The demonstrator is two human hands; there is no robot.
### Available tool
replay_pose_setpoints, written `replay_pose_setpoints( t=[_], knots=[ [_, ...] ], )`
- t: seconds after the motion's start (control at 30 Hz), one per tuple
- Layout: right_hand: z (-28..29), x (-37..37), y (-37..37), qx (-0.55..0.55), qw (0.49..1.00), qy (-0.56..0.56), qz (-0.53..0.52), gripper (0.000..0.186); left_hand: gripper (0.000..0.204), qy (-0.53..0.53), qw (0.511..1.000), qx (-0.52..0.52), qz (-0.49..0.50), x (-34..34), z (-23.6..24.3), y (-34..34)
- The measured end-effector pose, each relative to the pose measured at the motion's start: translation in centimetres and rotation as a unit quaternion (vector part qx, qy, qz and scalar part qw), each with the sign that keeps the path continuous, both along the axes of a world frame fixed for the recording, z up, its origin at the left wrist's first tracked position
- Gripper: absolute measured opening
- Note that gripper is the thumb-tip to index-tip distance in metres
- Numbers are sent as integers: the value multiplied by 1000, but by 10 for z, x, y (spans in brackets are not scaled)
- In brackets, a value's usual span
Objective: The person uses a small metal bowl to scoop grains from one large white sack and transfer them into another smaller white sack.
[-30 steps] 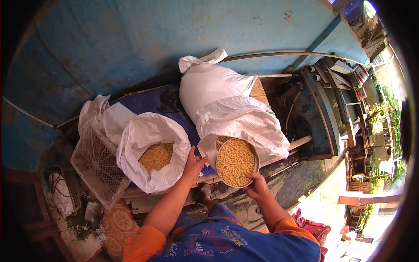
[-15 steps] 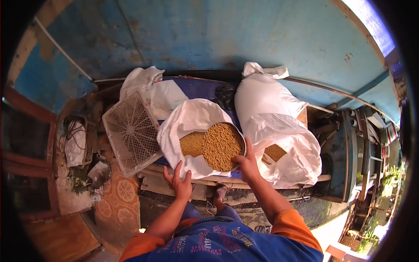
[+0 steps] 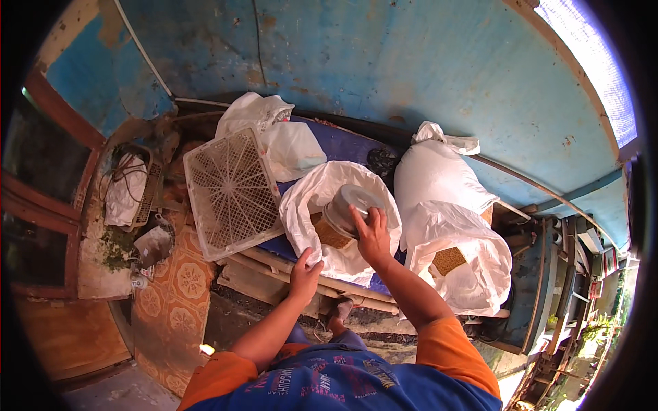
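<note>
Inside an open white sack [image 3: 301,212] with yellow grain at its bottom, my right hand [image 3: 371,231] grips a metal bowl [image 3: 353,195], tipped over with its grey underside up. My left hand [image 3: 305,275] has its fingers closed on the sack's near rim. A second open sack [image 3: 483,260] with grain showing in it stands to the right, before a tied, full white sack [image 3: 435,178]. Left of the middle sack lies a square white plastic mesh tray [image 3: 229,178]. The bowl hides part of the grain under it.
The sacks rest on a low platform [image 3: 281,269] with a blue cover against a blue wall [image 3: 397,68]. White bags [image 3: 291,151] and black plastic [image 3: 380,161] lie behind. At left are a wooden-framed door [image 3: 55,178] and a cluttered ledge [image 3: 123,198]; stacked boards [image 3: 582,274] stand at right.
The bowl, full of grain earlier, has moved from the right sack to the middle one and turned over. My left hand has closed on the sack's rim. The view has swung.
</note>
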State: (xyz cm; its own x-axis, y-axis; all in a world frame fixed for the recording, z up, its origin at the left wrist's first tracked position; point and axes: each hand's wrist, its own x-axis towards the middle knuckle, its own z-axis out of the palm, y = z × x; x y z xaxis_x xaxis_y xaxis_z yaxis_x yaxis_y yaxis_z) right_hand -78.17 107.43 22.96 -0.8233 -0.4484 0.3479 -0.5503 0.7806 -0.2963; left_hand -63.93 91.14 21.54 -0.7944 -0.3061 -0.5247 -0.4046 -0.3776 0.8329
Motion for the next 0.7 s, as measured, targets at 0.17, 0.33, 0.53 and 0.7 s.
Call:
replay_pose_setpoints(
  t=[0.17, 0.33, 0.53, 0.7],
  knots=[
    [19, -2, 11, 5, 987, 155, 49, 73, 62, -40, 997, -51, -33, 0, 0, -8],
    [49, 28, 34, -255, 957, 4, -141, 92, 67, 31, 990, -130, -35, 9, -12, 0],
    [69, 106, 128, -741, 499, -412, -179, 61, 71, 158, 871, -452, -110, 11, 29, 35],
    [67, 162, 194, -756, 371, -458, -285, 46, 85, 213, 909, -225, -278, -38, 28, 114]
  ],
)
